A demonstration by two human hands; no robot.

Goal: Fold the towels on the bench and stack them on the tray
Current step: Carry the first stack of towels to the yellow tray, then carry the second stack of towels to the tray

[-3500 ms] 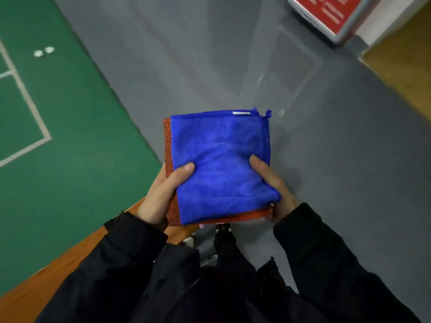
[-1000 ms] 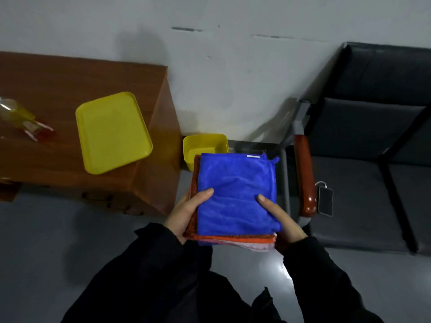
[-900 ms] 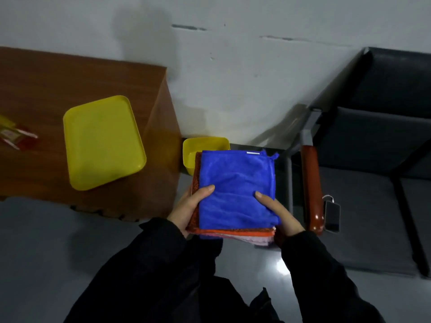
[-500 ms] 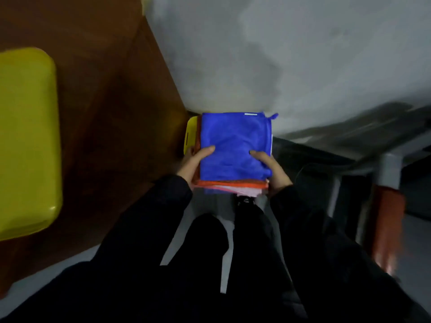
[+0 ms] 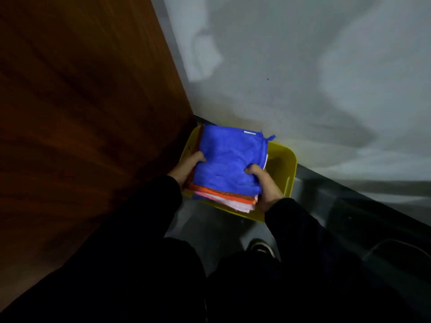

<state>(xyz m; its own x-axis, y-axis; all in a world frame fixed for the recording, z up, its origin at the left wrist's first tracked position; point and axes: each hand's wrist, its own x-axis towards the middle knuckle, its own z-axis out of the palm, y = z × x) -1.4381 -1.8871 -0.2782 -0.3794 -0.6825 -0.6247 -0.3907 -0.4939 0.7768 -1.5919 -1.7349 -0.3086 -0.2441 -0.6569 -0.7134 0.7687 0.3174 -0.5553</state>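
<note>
Folded towel stack held low over a yellow bin, both hands clamped on its sides.

Left hand [image 5: 186, 167] curled round the stack's edge at 9 o'clock, thumb pressed on top; right hand [image 5: 264, 183] pinching the near corner at 4 o'clock, thumb on the cloth, fingers hidden underneath. Between them, the stack of folded towels [image 5: 227, 164]: blue towel [image 5: 229, 157] on top, orange towel [image 5: 219, 193] beneath, pale pink and white layers peeking out at 6 o'clock. Directly under and around it, the yellow plastic bin [image 5: 283, 164], on the floor against the wall, wooden cabinet side [image 5: 81, 113] at 9 o'clock. Contact between stack and bin bottom not discernible. Likely risks: lower pale layers, already fanned out, slipping or unfolding on release; stack catching on the bin rim at 9 o'clock and tipping; uneven release skewing the pile.
</note>
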